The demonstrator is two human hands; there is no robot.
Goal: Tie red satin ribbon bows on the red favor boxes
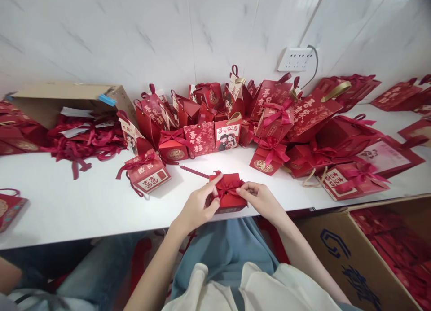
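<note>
A small red gift box (pixel 233 203) with a dark red ribbon bow (pixel 229 188) on its top sits at the front edge of the white table, between my two hands. My left hand (pixel 202 201) is at the box's left side, thumb and forefinger pinching the left part of the bow. On the right, my right hand (pixel 257 198) has thumb and forefinger closed on the bow's right loop, its other fingers curled. A thin dark red strip (pixel 194 171) lies on the table just behind the box.
Finished-looking red boxes (pixel 150 172) and bags (pixel 313 113) crowd the white table (pixel 101 203) toward the wall. An open carton (pixel 70 92) with ribbons stands at left, another carton (pixel 336 252) below right. A person's legs (pixel 97 270) show at lower left.
</note>
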